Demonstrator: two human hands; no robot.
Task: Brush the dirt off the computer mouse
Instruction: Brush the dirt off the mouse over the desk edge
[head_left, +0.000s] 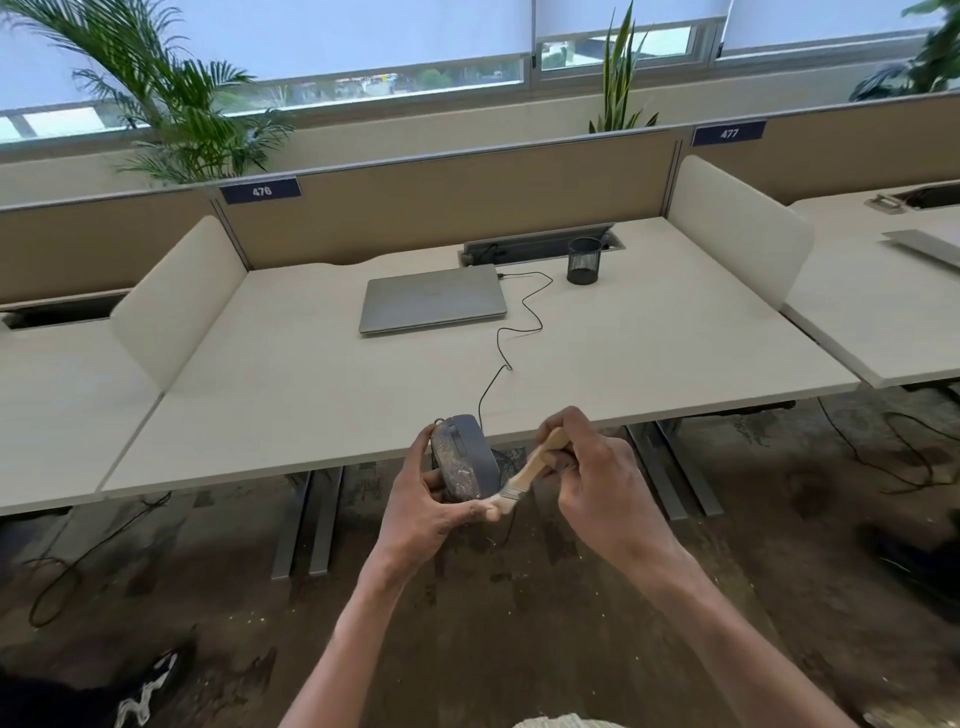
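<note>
Plastic mouse (464, 460) looks light, stiff; we grip its sides w/ left hand (427, 506), fingers curled round. Right hand (597, 475) pinches brush (530, 470), bristles at rear edge.

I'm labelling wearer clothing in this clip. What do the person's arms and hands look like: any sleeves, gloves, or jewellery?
Both forearms are bare up to the bottom edge of the frame, with no sleeves showing. The left hand and right hand wear no gloves, and no rings, watch or wristbands are visible. Pale dust clings to the left hand's fingertips.
</note>
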